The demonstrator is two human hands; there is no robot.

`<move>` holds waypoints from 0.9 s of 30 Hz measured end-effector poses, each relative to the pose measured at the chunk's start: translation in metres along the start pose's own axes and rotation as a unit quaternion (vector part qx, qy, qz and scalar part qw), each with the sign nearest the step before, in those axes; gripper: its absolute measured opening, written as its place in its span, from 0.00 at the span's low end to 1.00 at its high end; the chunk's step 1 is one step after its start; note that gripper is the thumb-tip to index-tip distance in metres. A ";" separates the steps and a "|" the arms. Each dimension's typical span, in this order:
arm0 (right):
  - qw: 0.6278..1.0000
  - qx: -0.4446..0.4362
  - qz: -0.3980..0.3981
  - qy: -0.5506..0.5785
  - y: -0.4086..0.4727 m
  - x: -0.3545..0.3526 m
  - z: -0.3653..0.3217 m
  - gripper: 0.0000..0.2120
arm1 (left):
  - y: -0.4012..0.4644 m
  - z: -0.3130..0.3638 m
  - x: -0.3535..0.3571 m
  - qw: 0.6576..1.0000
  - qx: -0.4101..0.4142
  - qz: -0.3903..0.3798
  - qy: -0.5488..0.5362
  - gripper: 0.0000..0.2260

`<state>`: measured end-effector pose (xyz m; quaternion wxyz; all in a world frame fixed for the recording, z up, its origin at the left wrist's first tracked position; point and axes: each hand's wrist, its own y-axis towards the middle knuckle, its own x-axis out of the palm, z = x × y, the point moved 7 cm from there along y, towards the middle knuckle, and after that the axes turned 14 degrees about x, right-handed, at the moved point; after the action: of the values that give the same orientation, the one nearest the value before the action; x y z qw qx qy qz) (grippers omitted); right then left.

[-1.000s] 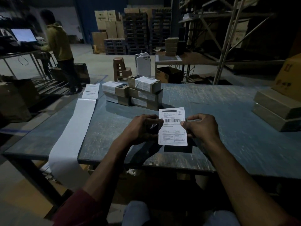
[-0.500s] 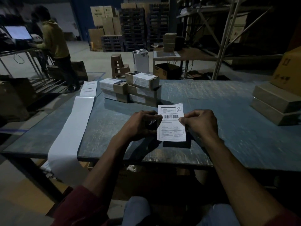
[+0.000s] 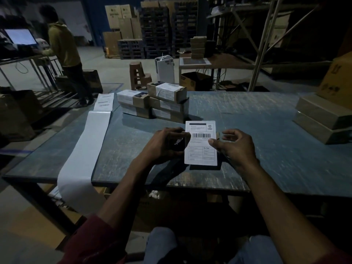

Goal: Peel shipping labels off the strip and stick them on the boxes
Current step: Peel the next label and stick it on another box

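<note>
- Your left hand [image 3: 167, 143] is curled round a small dark box [image 3: 178, 142], held just above the table [image 3: 247, 130] in front of you; most of the box is hidden behind the fingers and the label, so its exact outline cannot be read.
- The shipping label [image 3: 201, 142] stands in portrait, barcode near the top, long axis running away from you toward the far edge. It lies across the right part of the box. How much of it is already stuck down cannot be told from this view.
- Your right hand [image 3: 235, 147] pinches the label's right edge at about mid-height, thumb tip on the printed face, the other fingers loosely bent behind.
- Key relation: the label sits between the two hands, left edge against the left fingers, right edge at the right thumb. The right hand is the one placed to press and smooth; the left only steadies the box.
- Judgement: the next move is likely a wipe along the long axis. A skewed start would probably crease the label.
- The label strip [image 3: 83, 155] drapes over the near-left table edge, well apart from both hands, nearer your left.
- Labelled boxes [image 3: 152, 103] are stacked beyond the hands; plain boxes [image 3: 322, 119] sit far right, nearer your right hand.
</note>
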<state>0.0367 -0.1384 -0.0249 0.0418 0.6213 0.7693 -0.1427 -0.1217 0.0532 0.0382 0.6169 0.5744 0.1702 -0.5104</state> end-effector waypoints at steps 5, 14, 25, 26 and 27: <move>0.968 0.068 -0.231 0.065 -0.012 0.020 -0.017 0.29 | -0.009 -0.004 -0.005 0.998 -0.011 0.056 -0.011 0.30; 0.964 0.012 -0.256 0.070 -0.017 0.004 -0.039 0.24 | -0.019 -0.031 0.002 0.992 -0.094 -0.026 -0.084 0.54; 0.951 -0.041 -0.303 0.045 -0.046 0.016 -0.072 0.26 | -0.023 -0.018 0.004 0.836 -0.338 0.266 -0.341 0.44; 0.951 -0.041 -0.304 0.033 -0.049 0.018 -0.073 0.26 | -0.025 -0.019 0.003 0.838 -0.339 0.276 -0.327 0.44; 0.952 -0.040 -0.304 0.023 -0.051 0.020 -0.074 0.26 | -0.025 -0.019 0.002 0.841 -0.337 0.284 -0.314 0.45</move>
<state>-0.0092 -0.1093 0.0496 0.0036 0.3594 0.9275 -0.1029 -0.1348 0.0741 0.0179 0.9107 0.1636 -0.0413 -0.3771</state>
